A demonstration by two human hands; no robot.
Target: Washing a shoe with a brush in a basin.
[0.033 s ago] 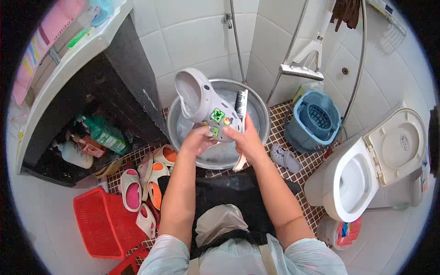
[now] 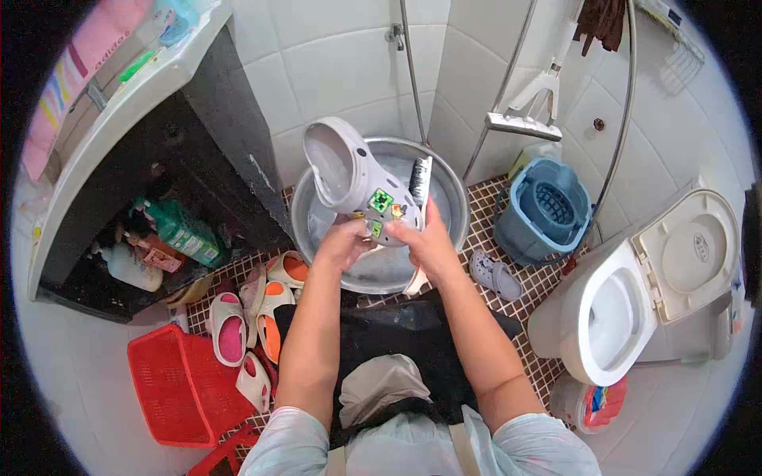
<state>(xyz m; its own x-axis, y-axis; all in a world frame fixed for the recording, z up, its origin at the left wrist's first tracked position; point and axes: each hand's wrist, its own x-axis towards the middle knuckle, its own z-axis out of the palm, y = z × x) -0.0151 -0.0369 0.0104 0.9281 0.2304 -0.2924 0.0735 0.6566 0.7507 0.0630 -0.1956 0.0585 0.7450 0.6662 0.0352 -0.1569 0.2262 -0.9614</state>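
A pale lilac clog (image 2: 373, 176) with green and yellow charms is held up over a metal basin (image 2: 459, 202), its heel opening tilted away to the upper left. My left hand (image 2: 343, 244) is closed on the side of its toe end. In my right hand (image 2: 432, 246) is a scrub brush (image 2: 421, 182) with a white head and dark bristles; its handle end shows below the palm. My right thumb also presses on the clog's toe. The fingers under the shoe are hidden. Whitish water shows in the basin.
At the right, a matching clog (image 2: 495, 274) lies on the tiled floor by a blue mop bucket (image 2: 542, 210) and a toilet (image 2: 595, 325). Several slippers (image 2: 228, 329) and a red basket (image 2: 171, 385) are at the left, below a dark cabinet (image 2: 230, 103) holding bottles.
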